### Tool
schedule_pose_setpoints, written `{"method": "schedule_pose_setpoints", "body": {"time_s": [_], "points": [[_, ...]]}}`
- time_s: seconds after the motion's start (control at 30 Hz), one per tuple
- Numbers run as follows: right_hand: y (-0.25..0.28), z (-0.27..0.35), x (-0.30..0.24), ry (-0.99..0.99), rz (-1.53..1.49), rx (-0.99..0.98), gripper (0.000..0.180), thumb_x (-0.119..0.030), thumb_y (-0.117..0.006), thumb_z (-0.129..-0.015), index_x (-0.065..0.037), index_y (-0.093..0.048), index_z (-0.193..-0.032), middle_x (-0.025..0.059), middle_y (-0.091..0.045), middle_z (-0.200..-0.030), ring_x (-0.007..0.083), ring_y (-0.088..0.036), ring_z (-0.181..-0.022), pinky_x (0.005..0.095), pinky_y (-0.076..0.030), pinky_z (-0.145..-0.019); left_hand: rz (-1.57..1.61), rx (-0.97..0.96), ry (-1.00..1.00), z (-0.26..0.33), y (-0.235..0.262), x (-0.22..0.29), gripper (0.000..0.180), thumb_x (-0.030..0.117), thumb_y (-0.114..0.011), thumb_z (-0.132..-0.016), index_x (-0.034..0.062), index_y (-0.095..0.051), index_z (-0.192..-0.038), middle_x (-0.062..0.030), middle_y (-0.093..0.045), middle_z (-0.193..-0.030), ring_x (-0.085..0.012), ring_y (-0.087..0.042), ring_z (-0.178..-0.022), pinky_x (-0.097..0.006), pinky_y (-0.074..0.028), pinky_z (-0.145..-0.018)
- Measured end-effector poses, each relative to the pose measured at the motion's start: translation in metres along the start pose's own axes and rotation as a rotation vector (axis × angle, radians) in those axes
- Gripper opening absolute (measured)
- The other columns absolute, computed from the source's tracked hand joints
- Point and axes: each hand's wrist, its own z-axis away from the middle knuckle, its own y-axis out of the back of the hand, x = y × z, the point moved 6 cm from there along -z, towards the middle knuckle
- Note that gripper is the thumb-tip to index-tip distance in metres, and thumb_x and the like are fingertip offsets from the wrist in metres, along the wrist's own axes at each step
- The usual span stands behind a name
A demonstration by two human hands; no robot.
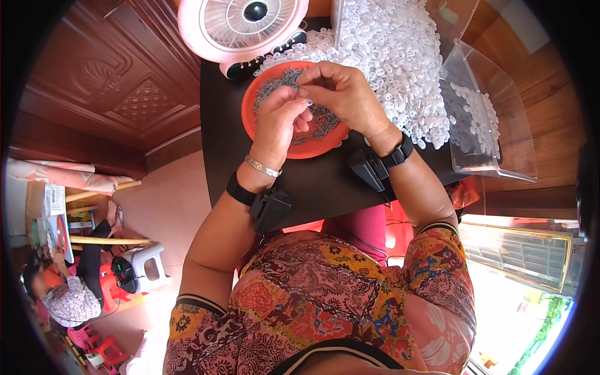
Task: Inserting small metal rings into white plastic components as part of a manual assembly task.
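Both hands meet above an orange-red round tray (300,151) filled with small grey screws or nails (325,128). My left hand (275,122) is closed in a pinch, a small white plastic piece (309,102) showing at its thumb tip. My right hand (345,97) reaches in from the right, thumb and index finger pressed together close to the left fingertips. What the right fingertips grip is too small to make out. Behind and right of the tray lies a big heap of small white plastic pieces (397,62) with holes in them.
A pink and white fan (240,31) stands at the table's far left. Right of the heap, a clear plastic bin (500,134) holds more white pieces. The dark table (300,194) has its near edge at my body. Another person (72,300) sits far left, near stools.
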Motion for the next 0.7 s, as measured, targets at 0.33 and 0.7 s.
{"method": "schedule_pose_setpoints", "body": {"time_s": [0.33, 0.7], "points": [[-0.003, -0.001, 0.004, 0.124, -0.126, 0.066, 0.017, -0.001, -0.065, -0.081, 0.002, -0.061, -0.098, 0.0029, -0.064, -0.08, 0.0065, -0.06, -0.074, 0.0212, -0.051, -0.066, -0.059, -0.027, 0.031, -0.002, -0.002, -0.001, 0.01, 0.012, -0.054, -0.084, 0.0036, -0.058, -0.082, -0.0024, -0.056, -0.066, -0.0078, -0.05, -0.054, -0.02, -0.039, -0.049], [-0.015, 0.008, -0.01, 0.427, 0.909, -0.218, 0.006, -0.012, -0.06, -0.075, -0.008, -0.064, -0.078, 0.0085, -0.06, -0.08, 0.0284, -0.06, -0.08, 0.0396, -0.049, -0.067, -0.027, 0.117, -0.029, -0.005, 0.018, 0.014, 0.014, 0.014, -0.053, -0.081, 0.0046, -0.055, -0.07, -0.0027, -0.055, -0.062, -0.0089, -0.049, -0.051, -0.022, -0.039, -0.05]]}}
